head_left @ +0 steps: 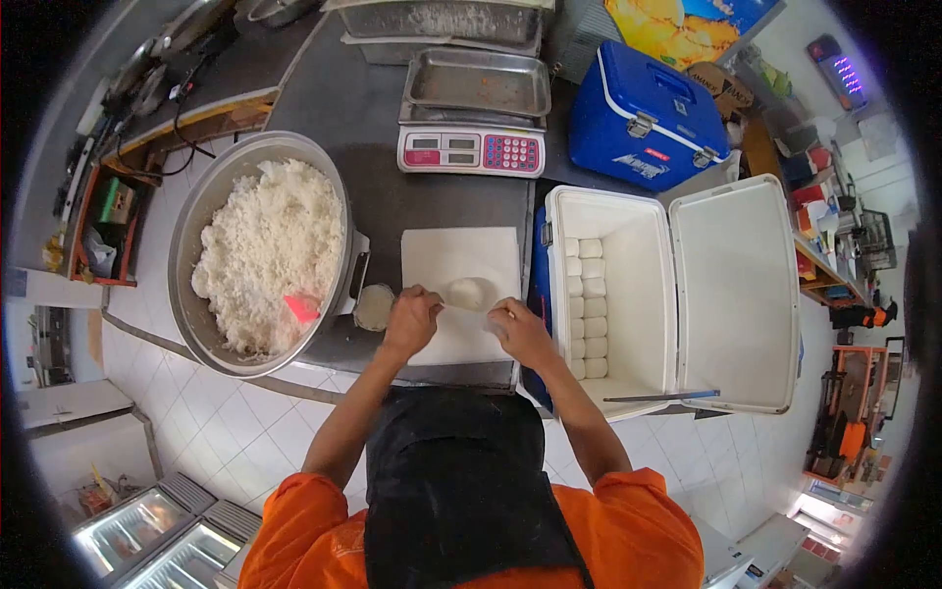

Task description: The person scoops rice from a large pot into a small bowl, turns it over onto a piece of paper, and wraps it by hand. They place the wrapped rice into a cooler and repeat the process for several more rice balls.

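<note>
My left hand point(413, 316) is pinched at the left edge of a thin, clear plastic wrap over the white board point(427, 257). My right hand point(510, 319) pinches the right side of the same wrap. Between them a round white portion of rice point(465, 294) lies on the board, with the wrap at it. A small round container point(374, 307) stands left of my left hand. Further left, a big metal pot point(182, 236) holds a heap of white rice point(270, 245) with a pink scoop point(302, 307) in it.
An open white cooler point(636, 285) with stacked white portions point(591, 287) stands at the right, its lid point(738, 294) swung out. Behind the board are a scale point(471, 151) and metal trays point(478, 82). A blue cooler point(628, 118) stands behind the white one.
</note>
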Demonstrator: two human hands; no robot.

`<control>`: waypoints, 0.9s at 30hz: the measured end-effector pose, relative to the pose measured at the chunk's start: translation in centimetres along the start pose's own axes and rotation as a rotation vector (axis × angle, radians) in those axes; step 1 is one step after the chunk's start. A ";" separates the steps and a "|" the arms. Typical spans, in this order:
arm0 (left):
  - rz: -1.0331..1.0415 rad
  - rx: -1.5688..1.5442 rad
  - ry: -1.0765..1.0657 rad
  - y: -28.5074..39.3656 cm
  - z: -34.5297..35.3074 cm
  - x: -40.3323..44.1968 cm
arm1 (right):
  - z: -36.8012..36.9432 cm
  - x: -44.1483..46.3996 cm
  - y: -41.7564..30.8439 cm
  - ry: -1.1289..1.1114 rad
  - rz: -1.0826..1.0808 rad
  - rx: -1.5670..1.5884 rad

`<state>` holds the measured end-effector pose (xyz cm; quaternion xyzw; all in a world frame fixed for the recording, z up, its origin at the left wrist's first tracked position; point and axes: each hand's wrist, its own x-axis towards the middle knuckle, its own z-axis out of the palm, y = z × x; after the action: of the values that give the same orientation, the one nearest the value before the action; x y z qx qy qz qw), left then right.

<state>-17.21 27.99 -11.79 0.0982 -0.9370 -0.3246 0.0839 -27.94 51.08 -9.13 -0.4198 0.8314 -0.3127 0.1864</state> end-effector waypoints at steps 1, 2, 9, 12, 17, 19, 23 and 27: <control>-0.032 0.072 -0.029 0.0 -0.4 1.2 | 0.0 1.0 1.1 0.035 0.041 0.053; -0.067 0.146 -0.060 0.0 -0.8 2.4 | 0.2 2.1 2.1 0.068 0.081 0.109; -0.492 0.165 -0.343 -2.2 1.5 7.2 | 2.3 7.4 9.3 -0.042 0.233 0.035; -0.142 0.347 -0.093 0.3 1.1 6.3 | -1.3 8.6 3.4 0.093 0.388 -0.046; 0.336 0.147 0.070 4.0 4.7 0.4 | 2.8 9.5 4.6 0.383 0.109 -0.352; 0.283 0.165 -0.033 4.8 4.3 -0.2 | 3.1 9.9 4.7 0.343 0.077 -0.355; 0.286 0.178 -0.061 3.3 5.0 -0.1 | 1.0 10.9 5.9 0.266 0.026 -0.248; 0.279 0.141 -0.049 2.4 5.1 -0.1 | -0.3 13.5 7.6 -0.011 -0.102 0.052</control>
<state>-18.54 32.88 -14.21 -0.0354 -0.9638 -0.2455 0.0982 -40.37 43.66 -14.71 -0.4582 0.7995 -0.3411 0.1856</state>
